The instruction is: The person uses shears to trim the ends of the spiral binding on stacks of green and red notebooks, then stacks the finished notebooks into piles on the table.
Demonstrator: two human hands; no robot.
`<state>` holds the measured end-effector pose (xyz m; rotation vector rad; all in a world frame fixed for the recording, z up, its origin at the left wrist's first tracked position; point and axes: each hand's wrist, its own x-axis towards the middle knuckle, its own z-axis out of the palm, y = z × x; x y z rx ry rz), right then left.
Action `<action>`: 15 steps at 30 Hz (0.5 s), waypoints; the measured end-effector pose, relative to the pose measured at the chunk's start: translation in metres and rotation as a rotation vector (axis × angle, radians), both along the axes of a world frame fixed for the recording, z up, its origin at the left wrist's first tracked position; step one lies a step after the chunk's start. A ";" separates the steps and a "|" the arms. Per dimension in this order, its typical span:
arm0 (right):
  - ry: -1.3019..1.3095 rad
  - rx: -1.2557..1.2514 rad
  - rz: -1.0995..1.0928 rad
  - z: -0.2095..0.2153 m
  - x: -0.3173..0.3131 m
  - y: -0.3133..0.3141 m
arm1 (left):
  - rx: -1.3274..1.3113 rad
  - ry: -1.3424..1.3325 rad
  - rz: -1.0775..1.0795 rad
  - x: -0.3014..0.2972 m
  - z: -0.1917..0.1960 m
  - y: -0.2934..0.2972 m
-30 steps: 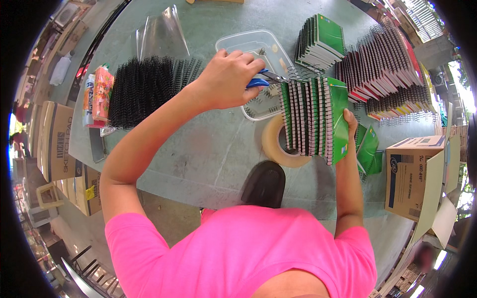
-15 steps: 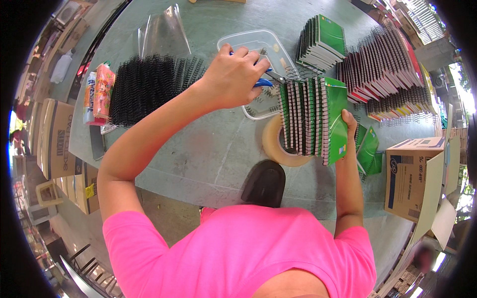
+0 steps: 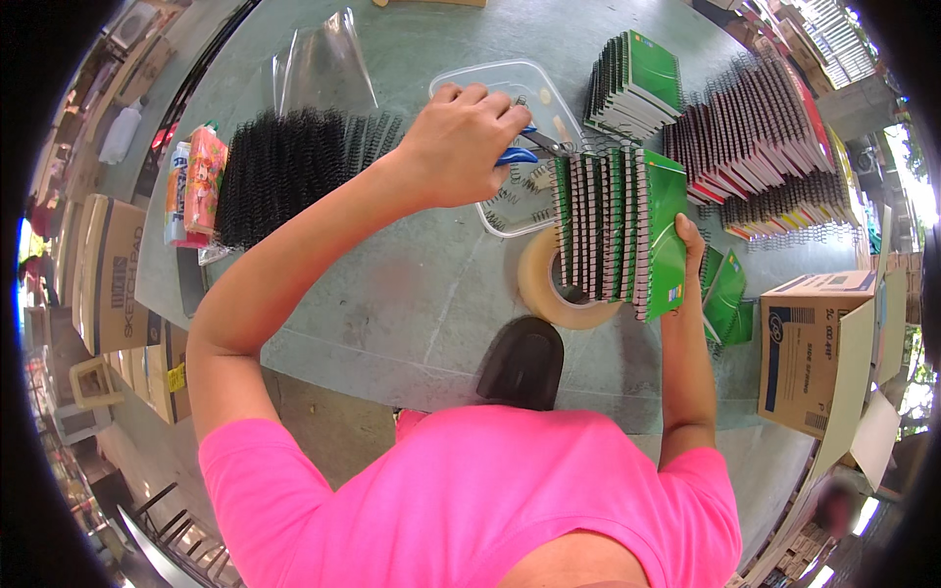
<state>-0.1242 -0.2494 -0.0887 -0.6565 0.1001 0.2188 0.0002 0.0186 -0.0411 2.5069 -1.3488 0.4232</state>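
In my right hand (image 3: 690, 245) is an upright bundle of green spiral notebooks (image 3: 667, 220), its coil spines turned to the left. My right fingers are mostly hidden behind the bundle. From the left, my left hand (image 3: 463, 147) reaches across, closed around blue-handled pliers (image 3: 518, 156). The metal jaws are at the upper left corner of the bundle, by the coil ends; whether they grip wire is too small to tell. Below the pliers, a clear plastic tub (image 3: 502, 227) holds short pieces of cut coil (image 3: 537, 181).
Black plastic coils (image 3: 279, 181) are massed at left beside a clear sheet (image 3: 328, 69). Nearer me are a tape roll (image 3: 534, 284) and a black rounded object (image 3: 521, 365). Rightward stand green notebooks (image 3: 652, 73), red-covered notebooks (image 3: 765, 127) and a cardboard box (image 3: 809, 353).
The pliers have shifted slightly right along the top of the bundle, and my left hand has turned a little. The notebook bundle has risen slightly, still in my right hand.
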 end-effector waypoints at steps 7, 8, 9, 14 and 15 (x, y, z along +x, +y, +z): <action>-0.017 0.017 0.020 -0.003 -0.001 -0.002 | -0.004 -0.041 -0.033 -0.006 0.003 -0.012; -0.014 0.037 0.034 -0.003 -0.001 -0.002 | 0.006 -0.045 -0.026 -0.006 0.005 -0.011; -0.012 0.026 0.023 -0.003 -0.002 -0.002 | 0.016 -0.048 -0.019 -0.006 0.006 -0.010; 0.009 0.018 -0.008 0.004 -0.004 0.005 | 0.008 -0.058 -0.058 -0.004 0.003 -0.010; -0.001 0.023 0.010 0.002 -0.004 0.003 | 0.005 -0.012 -0.066 -0.004 0.004 -0.010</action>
